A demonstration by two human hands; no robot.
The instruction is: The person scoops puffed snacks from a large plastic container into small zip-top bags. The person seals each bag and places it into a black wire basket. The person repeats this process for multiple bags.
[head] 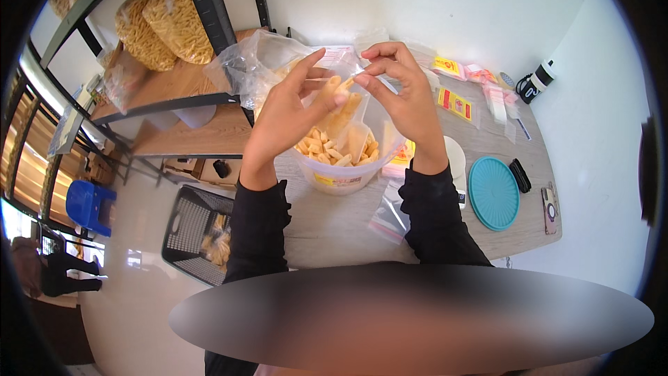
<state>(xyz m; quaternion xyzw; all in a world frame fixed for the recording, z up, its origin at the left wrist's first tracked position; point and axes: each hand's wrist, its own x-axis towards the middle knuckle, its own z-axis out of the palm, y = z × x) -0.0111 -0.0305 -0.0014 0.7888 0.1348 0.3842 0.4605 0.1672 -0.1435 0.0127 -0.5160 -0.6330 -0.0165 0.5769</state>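
A small clear plastic bag [344, 115] of pale yellow, tube-shaped snack pieces hangs over a translucent round tub [318, 175]. My left hand [287, 115] grips the bag from its left side, thumb across the front. At the bag's upper edge, the thumb and a finger of my right hand [404, 86] pinch the plastic; the exact contact is small and partly hidden. Loose snack pieces [318, 149] fill the lower part of the tub. Among them a translucent scoop [356, 141] stands tilted. Behind my left hand bulges a large clear bag [255, 57].
Labelled packets [455, 104], a teal lid [494, 193], a black-and-white tumbler [538, 82] and a phone [549, 210] lie or stand rightward on the table [334, 235]. At left are a shelf [188, 130] with big snack bags [177, 23], a floor crate [182, 230] and a blue stool [86, 206].
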